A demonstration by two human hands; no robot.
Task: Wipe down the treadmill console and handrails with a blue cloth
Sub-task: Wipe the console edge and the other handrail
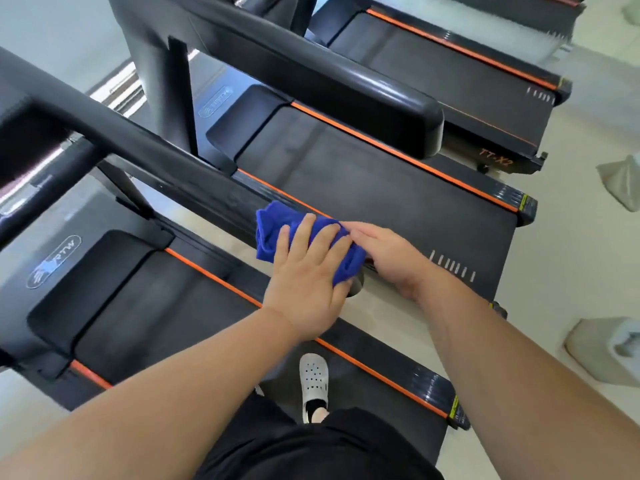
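A crumpled blue cloth [268, 233] lies over the near end of the black right handrail [166, 168] of the treadmill I stand on. My left hand [308, 275] lies flat on top of the cloth with spread, straight fingers, pressing it onto the rail. My right hand [388, 254] is at the cloth's right side, its fingertips touching or tucked into the cloth; how they hold it is hidden. The console is at the far left, mostly out of frame.
My treadmill's belt [166, 306] with its orange stripe runs below, my white shoe [313, 379] on it. A second treadmill [363, 174] and a third [467, 64] stand parallel to the right. Pale floor and blurred grey objects [609, 344] lie at the right edge.
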